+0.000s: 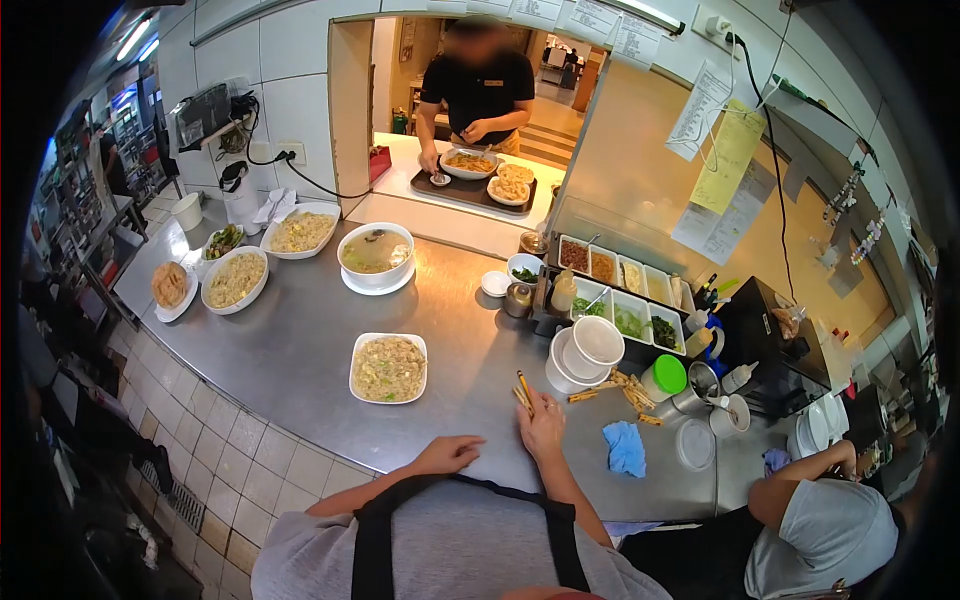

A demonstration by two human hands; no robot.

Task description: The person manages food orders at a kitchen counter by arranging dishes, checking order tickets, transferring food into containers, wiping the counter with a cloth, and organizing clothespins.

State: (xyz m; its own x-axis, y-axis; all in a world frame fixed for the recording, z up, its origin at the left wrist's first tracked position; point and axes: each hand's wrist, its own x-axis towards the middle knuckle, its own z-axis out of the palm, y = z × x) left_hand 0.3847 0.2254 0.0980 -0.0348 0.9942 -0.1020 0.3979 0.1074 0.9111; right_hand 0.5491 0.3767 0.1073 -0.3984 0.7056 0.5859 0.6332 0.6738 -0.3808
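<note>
My right hand (pixel 542 428) rests over the steel counter, its fingers closed on a narrow wooden clothespin (pixel 523 390) with yellow and dark parts. My left hand (pixel 450 455) hovers by the counter's front edge, holding nothing, its fingers loosely apart and pointing right. Ahead of it sits a square white bowl of fried rice (pixel 389 368). Several similar wooden clothespins (pixel 634 388) lie loose to the right of my right hand. Stacked white bowls (pixel 598 342) stand just beyond that hand, and a crumpled blue cloth (pixel 625 448) lies to its right.
A soup bowl (pixel 376 250) on a saucer stands near the serving window. Fried rice plates (pixel 235 280) stand at left. Ingredient tubs (pixel 630 318) line the back right. A person (pixel 480 95) handles a dark tray (pixel 474 190) beyond the window; a co-worker (pixel 825 530) is at my right.
</note>
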